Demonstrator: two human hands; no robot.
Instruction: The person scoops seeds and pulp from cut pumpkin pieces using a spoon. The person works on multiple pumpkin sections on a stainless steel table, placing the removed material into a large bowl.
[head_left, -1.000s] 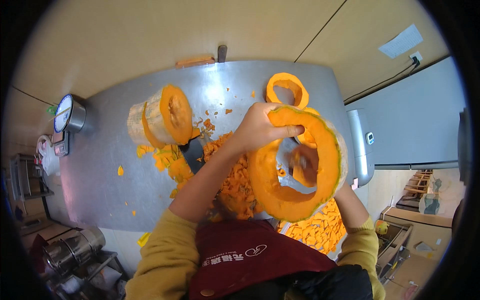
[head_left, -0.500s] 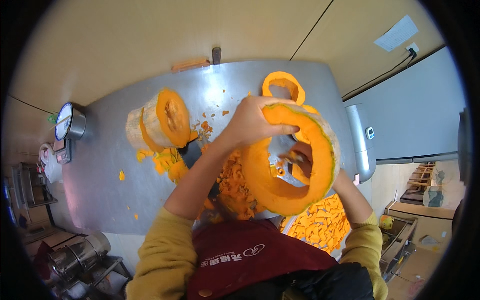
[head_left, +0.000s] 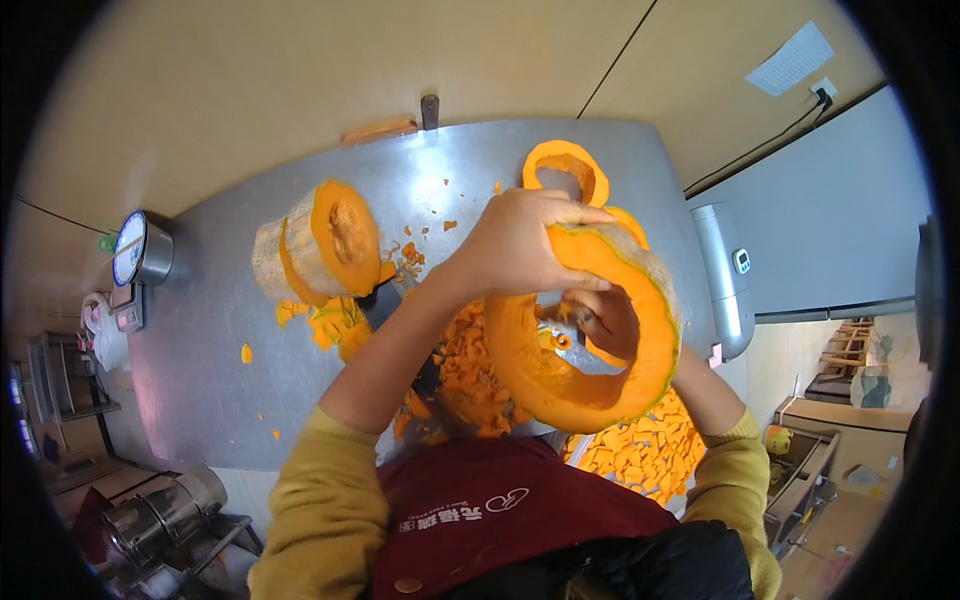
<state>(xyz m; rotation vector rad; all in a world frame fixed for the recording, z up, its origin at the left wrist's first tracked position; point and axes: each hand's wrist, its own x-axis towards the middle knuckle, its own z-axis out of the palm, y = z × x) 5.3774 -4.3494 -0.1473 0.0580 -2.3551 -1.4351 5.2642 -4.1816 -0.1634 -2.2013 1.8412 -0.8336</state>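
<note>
A thick orange pumpkin ring (head_left: 655, 345), its skin still on, is held up over the metal table. My left hand (head_left: 525, 240) grips its upper left wall, thumb on the cut face and fingers over the outside. My right hand (head_left: 612, 325) shows through the ring's opening, its forearm passing behind the ring on the right. Its fingers are curled closed near the inner wall; whatever they hold is hidden. Below the ring lies a heap of pumpkin pulp and seeds (head_left: 470, 370). Another pumpkin ring (head_left: 567, 160) stands behind my left hand.
A large cut pumpkin piece (head_left: 345, 230) lies on the left of the metal table (head_left: 200, 350), beside peel scraps (head_left: 335, 325). A container of chopped pumpkin pieces (head_left: 645, 450) sits near my right forearm. A metal pot (head_left: 155, 250) and a scale (head_left: 127, 305) stand beyond the left edge.
The pumpkin ring has shifted slightly right and tilted, with my left hand moving along. My right hand has turned a little inside the opening, and the small object at its fingertips shows less.
</note>
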